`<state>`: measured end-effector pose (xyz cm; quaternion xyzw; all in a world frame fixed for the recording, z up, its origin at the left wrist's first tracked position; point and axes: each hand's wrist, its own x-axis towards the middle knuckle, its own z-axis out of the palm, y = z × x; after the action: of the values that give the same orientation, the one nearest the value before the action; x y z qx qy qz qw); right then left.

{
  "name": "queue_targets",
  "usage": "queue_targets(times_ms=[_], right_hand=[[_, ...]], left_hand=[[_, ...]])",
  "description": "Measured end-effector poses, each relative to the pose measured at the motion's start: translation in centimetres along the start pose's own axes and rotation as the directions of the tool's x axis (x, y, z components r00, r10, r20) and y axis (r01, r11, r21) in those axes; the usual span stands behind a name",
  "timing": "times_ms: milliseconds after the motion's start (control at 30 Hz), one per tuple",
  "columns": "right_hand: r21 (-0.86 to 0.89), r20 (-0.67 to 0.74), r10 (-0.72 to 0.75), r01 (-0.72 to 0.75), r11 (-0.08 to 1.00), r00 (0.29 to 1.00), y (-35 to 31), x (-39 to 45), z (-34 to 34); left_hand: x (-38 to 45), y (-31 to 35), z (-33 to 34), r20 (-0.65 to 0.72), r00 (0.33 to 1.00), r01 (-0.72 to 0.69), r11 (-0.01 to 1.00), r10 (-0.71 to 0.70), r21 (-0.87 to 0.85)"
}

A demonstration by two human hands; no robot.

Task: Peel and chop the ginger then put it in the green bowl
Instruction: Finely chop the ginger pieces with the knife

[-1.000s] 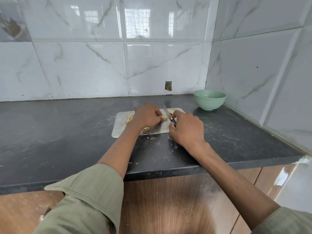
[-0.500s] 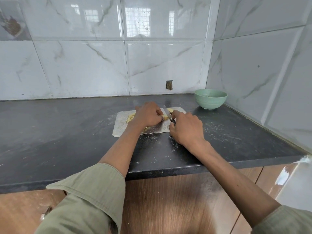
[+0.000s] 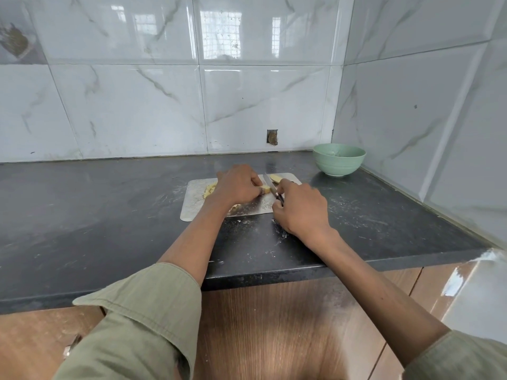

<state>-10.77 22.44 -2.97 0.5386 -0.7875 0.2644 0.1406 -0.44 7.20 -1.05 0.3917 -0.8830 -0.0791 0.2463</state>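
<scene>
A metal cutting board (image 3: 195,201) lies on the dark counter. My left hand (image 3: 238,185) pinches a pale peeled ginger piece (image 3: 265,189) down on the board. My right hand (image 3: 300,211) grips a small knife (image 3: 270,184), whose blade stands right against that piece's end. Another peeled ginger piece (image 3: 275,178) lies at the board's far edge. Chopped yellow bits (image 3: 210,189) sit left of my left hand, partly hidden by it. The green bowl (image 3: 339,159) stands in the back right corner, apart from the board.
The dark stone counter (image 3: 96,215) runs to marble-tiled walls behind and at the right. Its front edge lies above a wooden cabinet front (image 3: 274,325). White specks and scraps dot the counter around the board.
The knife blade has shifted slightly along the ginger piece between cuts. Both hands stay over the board in nearly the same place.
</scene>
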Motion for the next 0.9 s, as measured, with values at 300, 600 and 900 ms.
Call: queue_targets(times_ms=[300, 600, 900], right_hand=[[0.021, -0.036, -0.021, 0.022, 1.000, 0.999, -0.1, 0.1, 0.3], [0.018, 0.035, -0.038, 0.037, 0.999, 0.999, 0.1, 1.1, 0.6], [0.014, 0.000, -0.013, 0.013, 1.000, 1.000, 0.0, 0.3, 0.2]], left_hand=[[0.1, 0.0, 0.0, 0.004, 1.000, 0.016, 1.000, -0.016, 0.001], [0.0, -0.1, 0.2, 0.001, 1.000, 0.000, 1.000, 0.000, -0.010], [-0.2, 0.2, 0.0, -0.021, 1.000, 0.008, 1.000, -0.008, 0.003]])
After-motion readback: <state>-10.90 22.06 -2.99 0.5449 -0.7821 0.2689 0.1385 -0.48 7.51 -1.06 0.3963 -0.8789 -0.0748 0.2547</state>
